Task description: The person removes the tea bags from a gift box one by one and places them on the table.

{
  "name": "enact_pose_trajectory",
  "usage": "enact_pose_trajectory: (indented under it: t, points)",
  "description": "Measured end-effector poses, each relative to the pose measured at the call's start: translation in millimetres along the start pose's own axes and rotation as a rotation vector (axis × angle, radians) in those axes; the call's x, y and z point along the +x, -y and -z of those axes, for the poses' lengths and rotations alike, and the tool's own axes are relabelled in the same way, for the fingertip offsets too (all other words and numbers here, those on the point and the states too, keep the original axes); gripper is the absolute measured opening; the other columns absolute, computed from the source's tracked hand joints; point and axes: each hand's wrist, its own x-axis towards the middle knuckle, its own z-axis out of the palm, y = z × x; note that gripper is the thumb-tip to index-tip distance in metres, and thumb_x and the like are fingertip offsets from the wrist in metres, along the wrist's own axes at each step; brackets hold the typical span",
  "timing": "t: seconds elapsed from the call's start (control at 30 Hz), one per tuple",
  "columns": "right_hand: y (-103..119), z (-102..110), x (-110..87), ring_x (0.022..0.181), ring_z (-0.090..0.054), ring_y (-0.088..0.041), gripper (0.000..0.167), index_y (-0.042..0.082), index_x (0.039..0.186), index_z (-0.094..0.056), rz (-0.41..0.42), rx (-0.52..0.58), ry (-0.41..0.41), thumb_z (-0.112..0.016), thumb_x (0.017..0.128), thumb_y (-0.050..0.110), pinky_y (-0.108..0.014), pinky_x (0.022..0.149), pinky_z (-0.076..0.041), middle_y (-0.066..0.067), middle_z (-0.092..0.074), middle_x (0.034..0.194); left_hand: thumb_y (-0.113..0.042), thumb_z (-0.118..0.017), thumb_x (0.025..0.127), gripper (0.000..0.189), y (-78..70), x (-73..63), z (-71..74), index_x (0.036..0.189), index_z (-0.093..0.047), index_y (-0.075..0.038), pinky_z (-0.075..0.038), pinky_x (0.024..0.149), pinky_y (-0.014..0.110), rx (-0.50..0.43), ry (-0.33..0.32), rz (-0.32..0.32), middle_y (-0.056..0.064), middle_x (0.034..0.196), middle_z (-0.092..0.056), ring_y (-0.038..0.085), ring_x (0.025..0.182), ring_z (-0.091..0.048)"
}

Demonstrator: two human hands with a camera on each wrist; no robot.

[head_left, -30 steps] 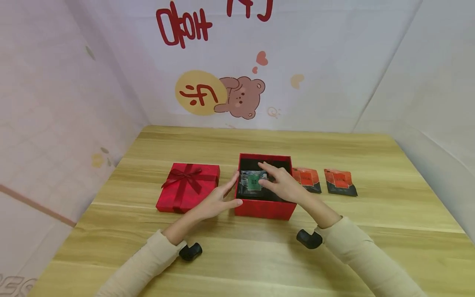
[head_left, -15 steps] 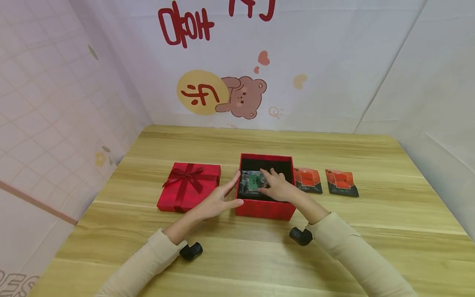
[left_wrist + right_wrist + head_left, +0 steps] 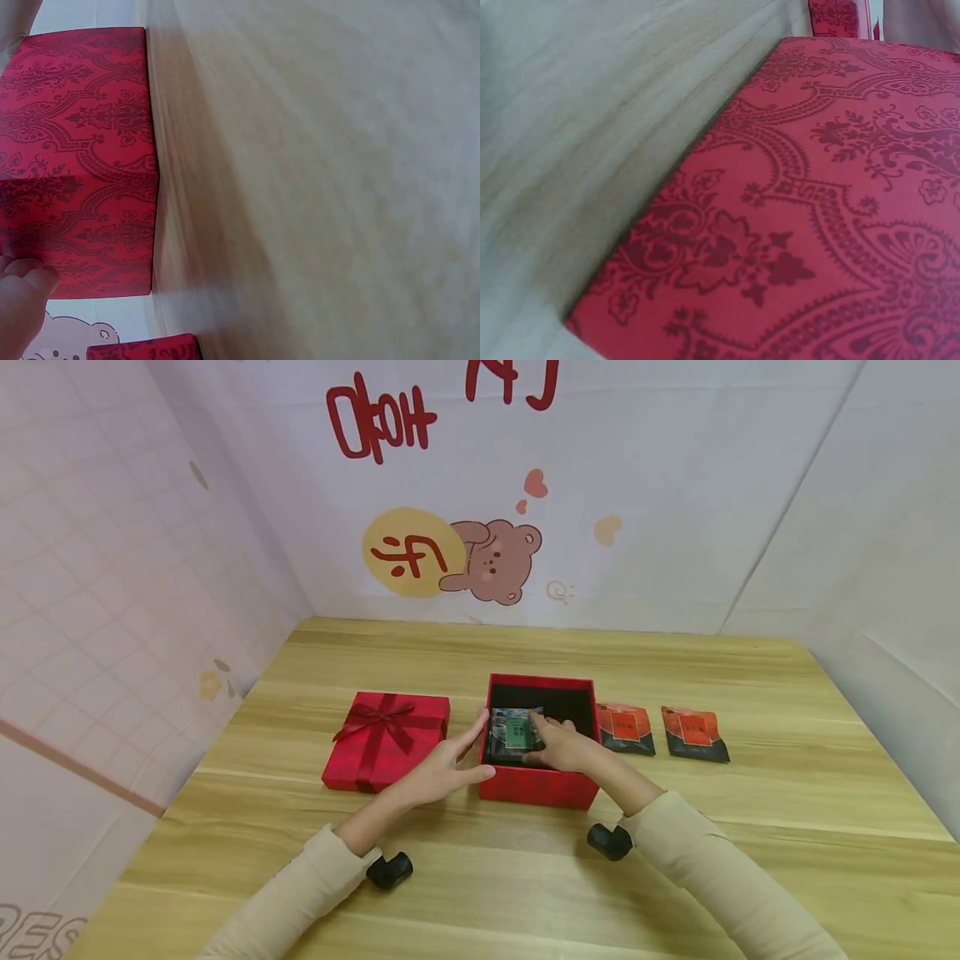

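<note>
A red patterned gift box (image 3: 536,788) with a black lining stands without its lid in the head view. Inside, along its left wall, lies a dark pouch (image 3: 516,733) with a green label. My left hand (image 3: 435,772) rests against the box's left side, fingers extended and thumb at the front corner. In the left wrist view its fingertips (image 3: 30,279) meet the red wall. My right hand (image 3: 564,745) reaches into the box from the right. Its index finger and thumb, spread apart, touch the pouch's right edge; the undersides of those fingers are hidden.
The red lid (image 3: 386,742) with a dark red ribbon bow lies left of the box. Two orange-and-black pouches, a nearer one (image 3: 627,729) and a farther one (image 3: 694,733), lie to its right on the wooden table (image 3: 480,877). A printed cloth (image 3: 637,468) hangs behind.
My right hand has come down from above the pouch to its right edge, deeper inside the box. The left hand has kept its place at the box's side. The head view has shifted slightly.
</note>
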Motion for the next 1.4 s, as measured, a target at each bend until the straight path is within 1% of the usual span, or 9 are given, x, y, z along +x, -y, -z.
enact_pose_trajectory:
  t: [0.43,0.6,0.83,0.9,0.97,1.03,1.1,1.23,1.4]
  points:
    - [2.0,1.0,-1.9,0.126,-0.024,-0.046,0.078,-0.001,0.144,-0.017,0.006,0.009,0.0,-0.062,0.086,0.025,-0.059,0.102,-0.024,-0.027,-0.026,0.144,-0.032,-0.061,0.088,0.083,-1.9,-0.4,0.0,0.147,-0.008,-0.009,-0.023,0.108,0.043,0.005,-0.002,0.013,0.0,0.153,-0.006,0.018,0.138,-0.012]
    - [0.1,0.3,-2.1,0.123,-0.029,-0.045,0.074,-0.005,0.142,-0.021,0.068,0.011,-0.053,-0.062,0.086,0.023,-0.058,0.102,-0.025,-0.028,-0.032,0.14,-0.032,-0.06,0.088,0.082,-1.6,-0.5,-0.2,0.147,-0.007,-0.01,-0.023,0.108,0.042,0.004,0.0,0.013,-0.001,0.153,-0.005,0.017,0.138,-0.012]
    - [-1.1,2.7,-4.1,0.12,-0.037,-0.042,0.066,-0.004,0.138,-0.031,0.148,0.056,-0.164,-0.064,0.085,0.019,-0.056,0.102,-0.027,-0.027,-0.044,0.131,-0.034,-0.059,0.088,0.083,-1.3,-0.2,0.3,0.147,-0.006,-0.008,-0.024,0.107,0.045,0.011,0.004,0.0,0.003,0.153,-0.006,0.023,0.138,-0.015]
    - [-1.9,3.4,-4.2,0.11,-0.044,-0.037,0.064,-0.004,0.137,-0.034,0.177,0.084,-0.189,-0.064,0.085,0.017,-0.052,0.097,-0.034,-0.024,-0.051,0.119,-0.035,-0.059,0.088,0.083,-0.9,0.0,0.4,0.147,-0.006,-0.007,-0.025,0.107,0.046,0.01,0.007,-0.002,0.004,0.153,-0.006,0.024,0.138,-0.015]
    - [-2.5,4.3,-4.3,0.096,-0.048,-0.031,0.06,-0.005,0.135,-0.037,0.21,0.112,-0.203,-0.064,0.085,0.014,-0.045,0.086,-0.042,-0.02,-0.055,0.103,-0.036,-0.058,0.088,0.083,-0.4,0.1,0.6,0.147,-0.006,-0.007,-0.025,0.107,0.046,0.006,0.009,0.0,0.005,0.153,-0.006,0.024,0.138,-0.016]
    - [-2.7,4.9,-4.2,0.084,-0.047,-0.024,0.058,-0.005,0.134,-0.039,0.22,0.139,-0.202,-0.064,0.084,0.013,-0.036,0.072,-0.043,-0.014,-0.053,0.09,-0.036,-0.058,0.088,0.083,0.0,0.1,0.6,0.147,-0.006,-0.008,-0.025,0.107,0.046,0.004,0.011,0.0,0.006,0.153,-0.006,0.024,0.138,-0.015]
    - [-2.5,5.5,-4.4,0.076,-0.046,-0.021,0.056,-0.005,0.133,-0.041,0.226,0.165,-0.193,-0.064,0.085,0.013,-0.03,0.063,-0.041,-0.011,-0.051,0.085,-0.036,-0.058,0.088,0.083,-0.3,0.0,0.6,0.147,-0.006,-0.008,-0.025,0.107,0.045,0.004,0.011,0.0,0.005,0.153,-0.006,0.024,0.138,-0.015]
    - [-1.7,4.8,-5.6,0.074,-0.047,-0.018,0.049,-0.003,0.129,-0.047,0.244,0.182,-0.164,-0.063,0.085,0.012,-0.027,0.062,-0.041,-0.01,-0.054,0.088,-0.031,-0.059,0.089,0.081,-1.3,-0.5,0.4,0.147,-0.006,-0.009,-0.025,0.106,0.046,0.01,0.008,-0.007,0.006,0.153,-0.005,0.026,0.138,-0.015]
    - [-1.4,3.0,-6.1,0.081,-0.051,-0.019,0.042,-0.003,0.125,-0.051,0.283,0.155,-0.127,-0.06,0.087,0.013,-0.032,0.074,-0.046,-0.012,-0.058,0.104,-0.027,-0.058,0.09,0.079,-0.9,-0.4,0.5,0.147,-0.006,-0.008,-0.025,0.106,0.046,0.006,0.007,-0.005,0.004,0.153,-0.006,0.026,0.137,-0.015]
